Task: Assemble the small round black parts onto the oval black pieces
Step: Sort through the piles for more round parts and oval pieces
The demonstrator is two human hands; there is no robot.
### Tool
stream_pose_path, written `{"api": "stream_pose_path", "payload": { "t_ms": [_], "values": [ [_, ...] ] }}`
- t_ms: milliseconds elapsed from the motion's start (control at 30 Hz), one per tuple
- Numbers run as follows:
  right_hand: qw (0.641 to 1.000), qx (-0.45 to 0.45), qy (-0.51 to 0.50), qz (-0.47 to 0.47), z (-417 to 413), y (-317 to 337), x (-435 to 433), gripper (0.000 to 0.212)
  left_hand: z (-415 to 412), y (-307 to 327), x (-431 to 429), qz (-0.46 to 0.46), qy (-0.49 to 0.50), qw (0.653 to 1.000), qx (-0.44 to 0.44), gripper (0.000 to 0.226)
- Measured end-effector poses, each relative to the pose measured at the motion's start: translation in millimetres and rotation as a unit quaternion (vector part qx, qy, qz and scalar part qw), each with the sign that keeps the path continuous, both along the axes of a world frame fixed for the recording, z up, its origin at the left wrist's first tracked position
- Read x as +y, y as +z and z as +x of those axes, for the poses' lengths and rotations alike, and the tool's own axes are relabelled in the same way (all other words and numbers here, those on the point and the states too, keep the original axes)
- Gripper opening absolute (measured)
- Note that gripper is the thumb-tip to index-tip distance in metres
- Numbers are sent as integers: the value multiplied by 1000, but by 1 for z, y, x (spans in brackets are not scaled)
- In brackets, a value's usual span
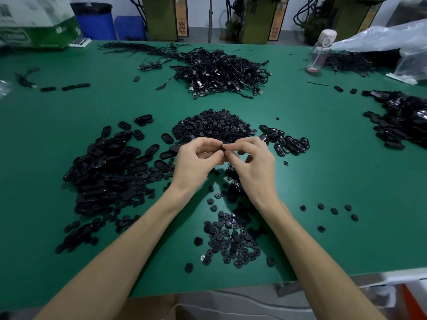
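Observation:
My left hand (pixel 198 158) and my right hand (pixel 251 160) meet above the green table (pixel 335 169), fingertips together. Between them they pinch a small black part (pixel 223 147), mostly hidden by the fingers, so I cannot tell its shape. Just beyond the hands lies a heap of small round black parts (pixel 215 125). More round parts (pixel 231 239) are scattered near the front edge. A big pile of oval black pieces (pixel 108 167) lies to the left. A short row of oval pieces (pixel 286 142) sits to the right of the hands.
A tangle of black USB cables (pixel 221 70) fills the table's far middle. Another black pile (pixel 402 118) lies at the right edge. A clear water bottle (pixel 320 54) and plastic bags (pixel 379 38) stand far right, and a green-white bag (pixel 34 21) far left.

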State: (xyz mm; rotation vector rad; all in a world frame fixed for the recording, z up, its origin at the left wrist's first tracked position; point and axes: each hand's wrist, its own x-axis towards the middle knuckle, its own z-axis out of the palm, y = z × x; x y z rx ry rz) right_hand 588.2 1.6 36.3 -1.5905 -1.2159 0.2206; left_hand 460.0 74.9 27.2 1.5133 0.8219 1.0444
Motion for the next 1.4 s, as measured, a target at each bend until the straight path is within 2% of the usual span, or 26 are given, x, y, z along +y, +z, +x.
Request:
{"api": "stream_pose_path", "payload": {
  "t_ms": [133, 267, 333, 533, 733, 900, 1400],
  "values": [
    [999, -41, 33, -7, -2, -2, 3, 20, -4, 3, 3, -39, 25, 999, -25, 16],
    [1000, 5, 15, 22, 1, -3, 4, 31, -5, 8, 3, -34, 9, 999, -27, 15],
    [999, 33, 12, 21, 3, -3, 5, 26, -3, 8, 1, -23, -2, 1000, -17, 14],
    [1000, 27, 8, 0, 2, -3, 5, 16, -5, 8, 1, 7, 5, 1000, 19, 14],
    [1000, 20, 17, 9, 0, -2, 3, 17, -5, 9, 2, 7, 4, 999, 39, 14],
    [1000, -3, 22, 19, -4, -3, 2, 22, 2, 9, -1, 17, 41, 997, 68, 17],
    [999, -16, 25, 29, 0, -6, 4, 20, -12, 15, 9, -3, -43, 999, 32, 16]
  ]
}}
